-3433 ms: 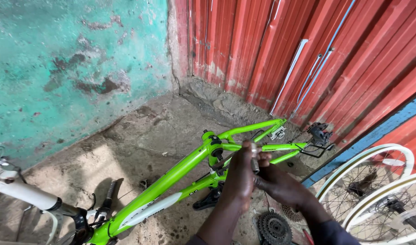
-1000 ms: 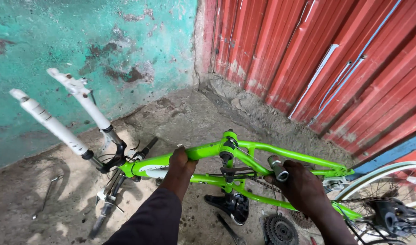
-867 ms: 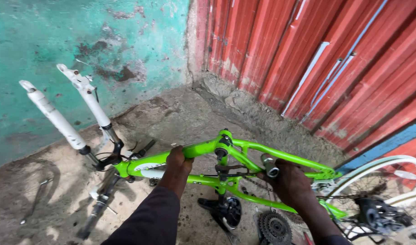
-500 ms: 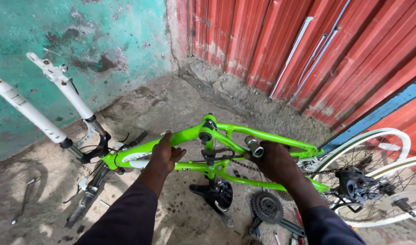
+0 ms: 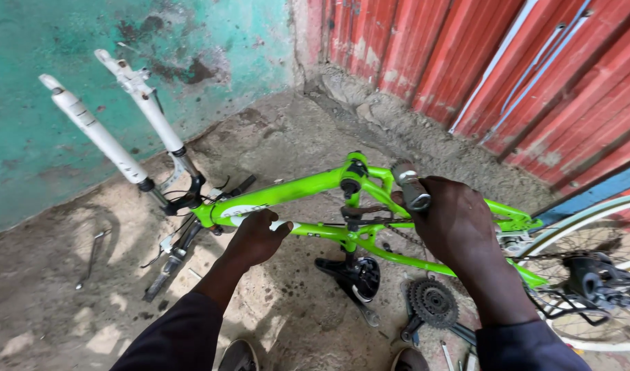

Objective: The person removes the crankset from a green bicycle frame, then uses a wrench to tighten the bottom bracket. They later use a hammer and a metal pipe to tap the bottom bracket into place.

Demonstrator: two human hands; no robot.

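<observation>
The green bicycle frame (image 5: 308, 189) stands upside down on the concrete floor (image 5: 274, 137), in the corner between a patchy turquoise wall (image 5: 68, 41) and a red corrugated metal wall (image 5: 507, 75); judging from how it lies, it looks largely stripped, with no wheel in either end of it, so the fitting of wheels and chain seems left to do; the left hand (image 5: 256, 237) is wrapped around the frame's lower tube near the front end, fingers curled over it and thumb out to the side; the right hand (image 5: 456, 223) is closed around the grey seat post stub (image 5: 411, 192) at the middle of the frame, which sticks out above the fist; the white fork (image 5: 116, 127) points up and to the left with its two legs bare, no wheel between them; the black crank (image 5: 353, 278) sits low at the middle of the frame, with a pedal arm angled toward the floor; counting what shows: one frame, one fork with two legs, one crank set, one loose sprocket cluster (image 5: 433, 302) lying on the floor just below the right forearm, two white-rimmed wheels (image 5: 590, 275) overlapping at the right edge, though whether there are more behind them I cannot tell; one thin metal tool (image 5: 90, 257) lies on the floor well apart at the left; the tips of two shoes (image 5: 238, 356) show at the bottom edge, and dark sleeves cover both forearms.
</observation>
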